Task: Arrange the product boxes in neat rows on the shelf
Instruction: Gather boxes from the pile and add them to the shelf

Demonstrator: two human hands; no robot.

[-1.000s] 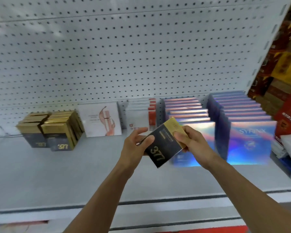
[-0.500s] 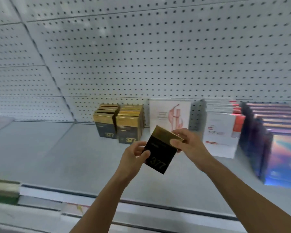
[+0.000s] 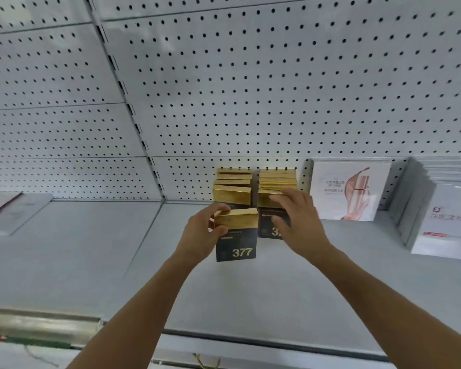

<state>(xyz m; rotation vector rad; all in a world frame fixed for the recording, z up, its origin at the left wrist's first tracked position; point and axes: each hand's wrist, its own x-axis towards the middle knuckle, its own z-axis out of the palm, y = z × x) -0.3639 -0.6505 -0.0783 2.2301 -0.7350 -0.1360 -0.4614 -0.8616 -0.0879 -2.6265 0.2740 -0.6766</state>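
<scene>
Left hand (image 3: 206,231) grips the 377 box (image 3: 236,235) upright, just in front of the left gold row (image 3: 232,189) near the shelf (image 3: 250,288) back. Right hand (image 3: 296,222) rests loose fingers on the right row's front box (image 3: 270,227), steadying it.

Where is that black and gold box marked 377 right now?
In the head view, the 377 box is near the middle, held by the left hand at the front of the left gold row, beside the right gold row.
</scene>
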